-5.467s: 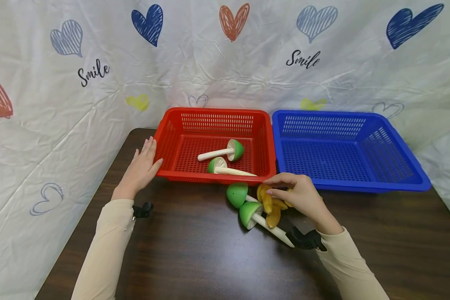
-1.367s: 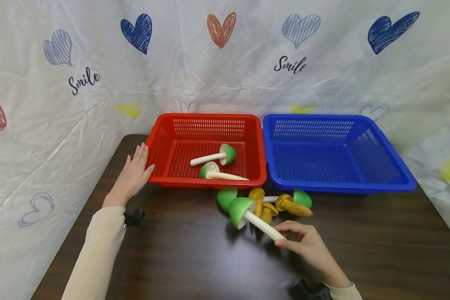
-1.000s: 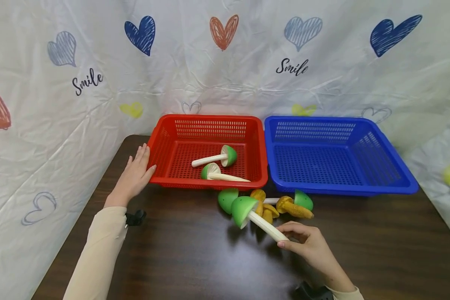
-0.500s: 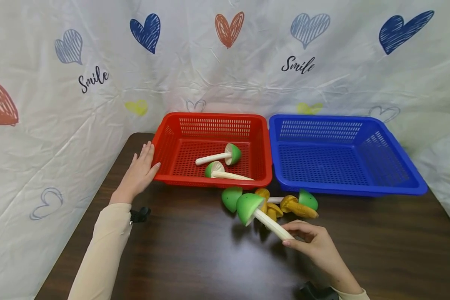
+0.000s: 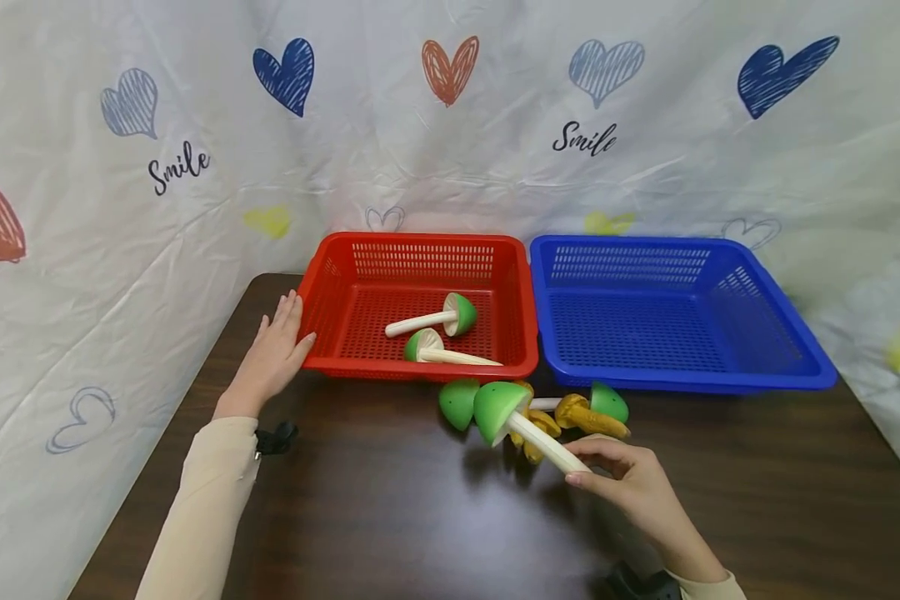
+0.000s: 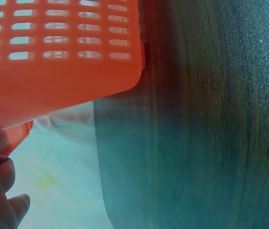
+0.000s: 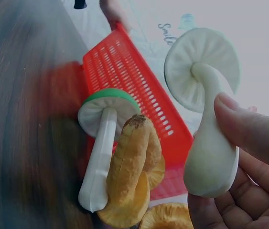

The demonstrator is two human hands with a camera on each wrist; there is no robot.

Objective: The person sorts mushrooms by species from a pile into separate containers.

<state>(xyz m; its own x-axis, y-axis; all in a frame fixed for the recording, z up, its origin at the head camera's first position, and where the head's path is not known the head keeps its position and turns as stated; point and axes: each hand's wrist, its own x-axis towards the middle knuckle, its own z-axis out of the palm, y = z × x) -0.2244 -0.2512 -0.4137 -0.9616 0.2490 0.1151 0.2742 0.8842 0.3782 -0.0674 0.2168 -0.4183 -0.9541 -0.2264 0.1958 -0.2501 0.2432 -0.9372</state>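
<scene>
Right hand (image 5: 637,487): thumb and fingers pinch the lower end of a pale stem, the grasp narrow. Held is a long-stemmed green-capped mushroom (image 5: 527,429), raised over the dark wood-grain tabletop (image 5: 420,517), tilted, cap toward the red basket (image 5: 420,367). Shadows fall beneath it. Right wrist view shows the pale, ribbed underside of its cap and the thumb laid along the stem.

Left hand (image 5: 266,358): fingers straight and extended, thumb apart, resting against the left side of the red basket; it grasps nothing.

Inside the red basket, two of the same kind: a rear mushroom (image 5: 450,317) on its side, cap to the right, and a front mushroom (image 5: 450,357) by the near wall, cap to the left.

On the tabletop, just in front of the baskets: a green cap (image 5: 458,404), left of the group, its stem hidden in the head view; a yellow-brown clump (image 5: 543,422), partly behind the held stem; to the right, a yellow-brown mushroom (image 5: 591,417) beside another green cap (image 5: 609,403), whose pale stem points left.

Blue basket (image 5: 690,379) stands right beside the red one. Behind both, a creased white sheet (image 5: 390,158) printed with hearts and "Smile". Beige sleeve (image 5: 210,508) on the left arm.
</scene>
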